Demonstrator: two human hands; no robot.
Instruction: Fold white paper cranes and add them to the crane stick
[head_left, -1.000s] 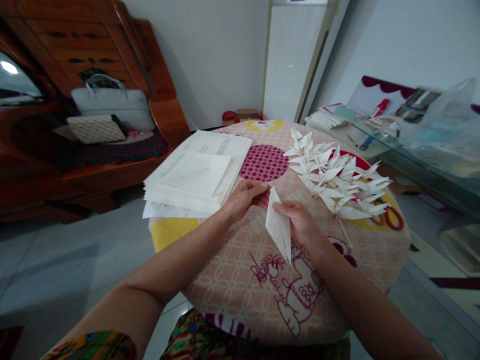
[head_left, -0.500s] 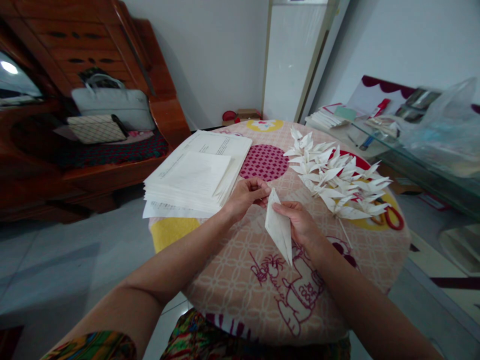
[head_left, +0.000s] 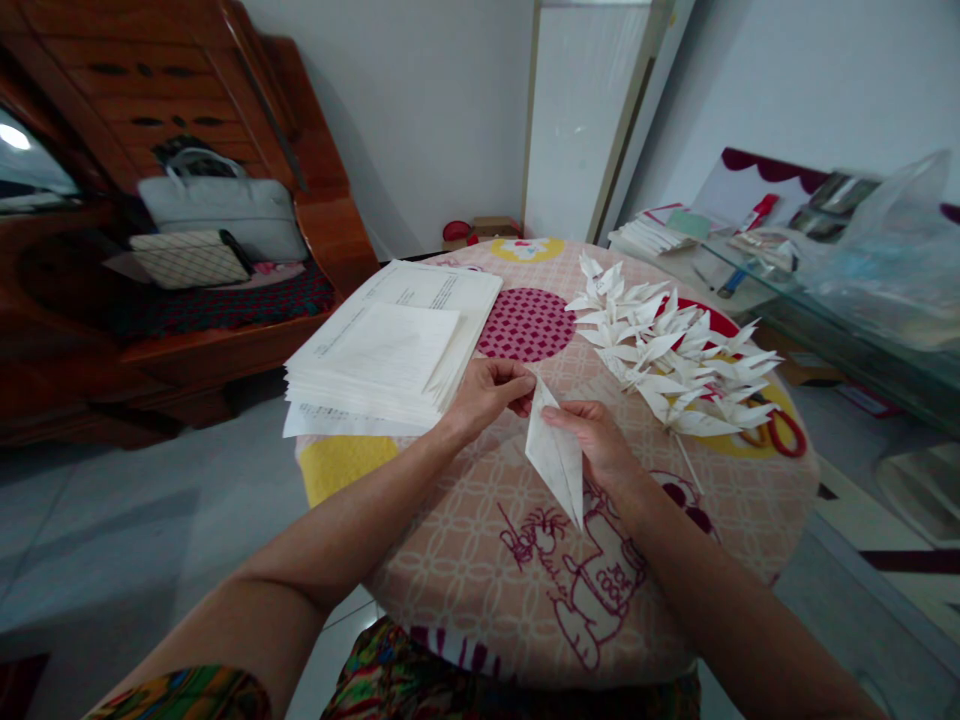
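A white sheet of paper folded into a long diamond [head_left: 555,462] hangs between my hands above the table, its lower point towards me. My right hand [head_left: 596,437] grips its right edge, thumb on the near face and fingers behind. My left hand [head_left: 491,395] pinches the upper tip with thumb and forefinger. To the left lies a thick stack of printed paper [head_left: 360,375] with smaller cut sheets [head_left: 401,345] on top. On the right is a cluster of folded paper cranes [head_left: 667,350], several overlapping one another.
The round table wears a pink patterned cloth [head_left: 480,560]. Red-handled scissors [head_left: 784,432] lie partly under the cranes near the right edge. A glass shelf [head_left: 840,345] with a plastic bag [head_left: 892,265] stands beyond. A wooden bench [head_left: 255,340] with bags is at left.
The folded paper has turned slightly, so its broad face shows wider. My left hand has shifted a little left and stays at the tip; my right hand keeps its hold.
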